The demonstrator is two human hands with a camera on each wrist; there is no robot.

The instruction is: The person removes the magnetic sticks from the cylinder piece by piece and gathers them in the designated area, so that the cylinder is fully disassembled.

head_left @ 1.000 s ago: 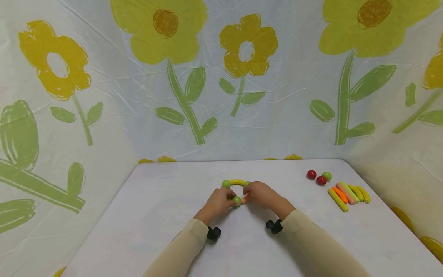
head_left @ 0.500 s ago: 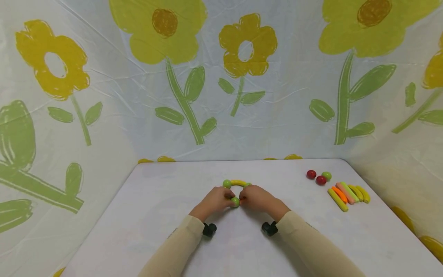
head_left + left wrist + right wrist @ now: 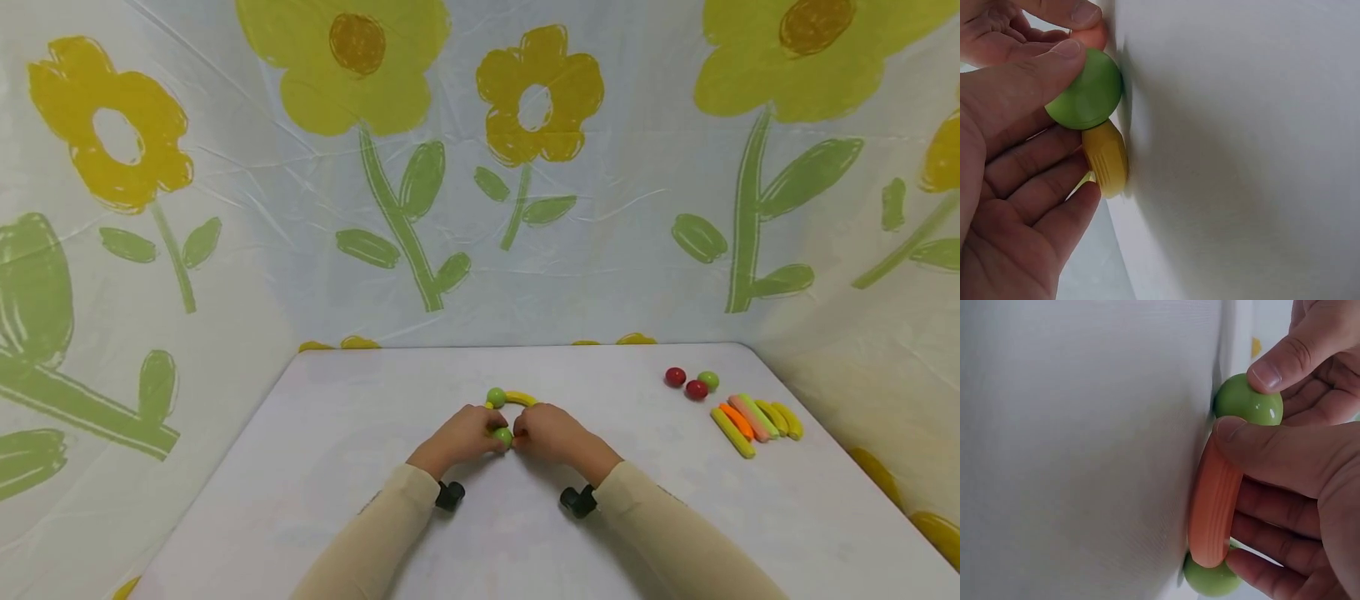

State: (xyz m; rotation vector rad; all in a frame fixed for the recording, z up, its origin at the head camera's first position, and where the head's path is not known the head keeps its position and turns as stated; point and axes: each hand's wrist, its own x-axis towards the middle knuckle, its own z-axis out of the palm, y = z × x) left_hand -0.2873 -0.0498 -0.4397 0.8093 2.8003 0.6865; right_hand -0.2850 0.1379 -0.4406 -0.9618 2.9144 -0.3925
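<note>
My left hand (image 3: 461, 435) pinches a glossy green ball (image 3: 1090, 94) between thumb and fingers. A yellow ridged piece (image 3: 1107, 159) touches that ball on the left side, and the left fingers lie along it. With thumb and fingers, my right hand (image 3: 558, 433) holds an orange ridged, slightly curved stick (image 3: 1213, 506), one end against the same ball. Another green ball (image 3: 1210, 578) sits at the stick's other end. Behind the hands, a third green ball (image 3: 496, 397) meets a yellow curved piece (image 3: 519, 398). The hands cover parts of this ring of pieces.
Toward the back right of the white table (image 3: 360, 400) lie two red balls (image 3: 697, 390) and a green ball (image 3: 708, 380). Beside them is a row of several yellow, orange, pink and green sticks (image 3: 753, 417). A flower-printed cloth (image 3: 630, 283) encloses the table.
Both hands have shifted left with the near green ball and the orange stick. The far pieces have slid slightly right. The right hand has come closer to the left. The right-hand pile stays put.
</note>
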